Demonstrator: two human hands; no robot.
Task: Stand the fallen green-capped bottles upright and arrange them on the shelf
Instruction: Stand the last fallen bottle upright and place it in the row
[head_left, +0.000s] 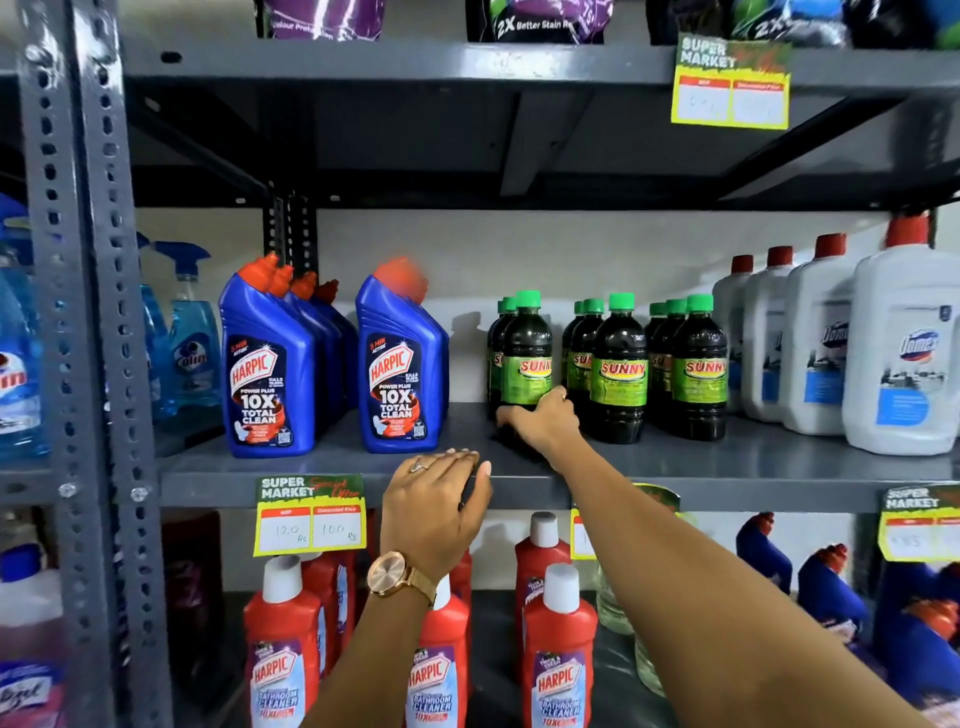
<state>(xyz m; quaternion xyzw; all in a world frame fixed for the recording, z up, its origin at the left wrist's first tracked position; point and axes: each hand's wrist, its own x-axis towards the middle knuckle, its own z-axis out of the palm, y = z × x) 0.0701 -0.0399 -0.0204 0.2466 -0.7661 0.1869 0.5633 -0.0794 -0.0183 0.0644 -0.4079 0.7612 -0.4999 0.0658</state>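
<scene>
Green-capped bottles (618, 364) upright in three rows at centre right of the middle shelf (322, 467), right hand (543, 421) clasping the front left bottle's base, left hand (434, 499) resting fingers-together on shelf edge.

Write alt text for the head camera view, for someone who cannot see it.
A person's right hand grips the base of the front-left green-capped Sunny bottle, all nine standing upright in three rows on a grey store shelf. The left hand rests on the shelf edge; blue Harpic bottles stand left, white bottles right.
</scene>
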